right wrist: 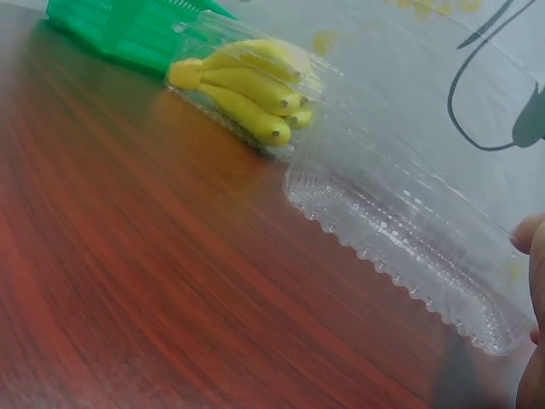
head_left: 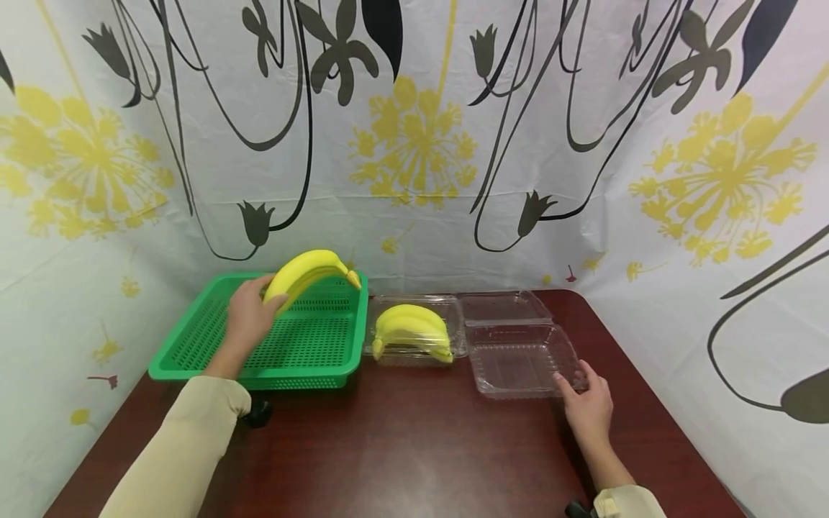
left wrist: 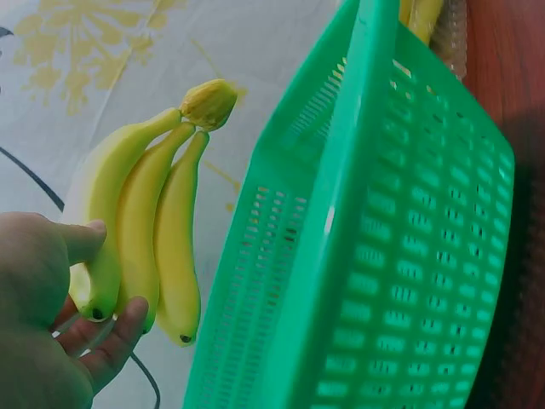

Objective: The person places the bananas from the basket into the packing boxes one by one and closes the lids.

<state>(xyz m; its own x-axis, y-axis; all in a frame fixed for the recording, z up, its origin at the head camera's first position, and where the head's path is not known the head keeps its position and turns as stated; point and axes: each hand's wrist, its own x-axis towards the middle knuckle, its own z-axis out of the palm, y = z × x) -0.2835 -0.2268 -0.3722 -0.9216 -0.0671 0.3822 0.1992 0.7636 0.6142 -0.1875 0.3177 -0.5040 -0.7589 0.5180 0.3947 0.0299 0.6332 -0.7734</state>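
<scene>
My left hand [head_left: 249,316] grips a bunch of yellow bananas [head_left: 309,272] by the tips and holds it above the green basket [head_left: 170,360]. In the left wrist view the bunch [left wrist: 136,221] shows several fruits joined at a stem end, thumb on one side and fingers on the other. My right hand [head_left: 589,406] pinches the right front corner of an opened clear plastic clamshell box [head_left: 512,363], its lid laid back towards the wall. Beside that box, another clear box [head_left: 456,334] holds a second bunch of bananas [head_left: 411,324].
The basket stands at the left of the dark red wooden table [head_left: 414,446], close to the filled box. Behind and at both sides hangs a white sheet [head_left: 414,237] with printed flowers, near the table's back edge.
</scene>
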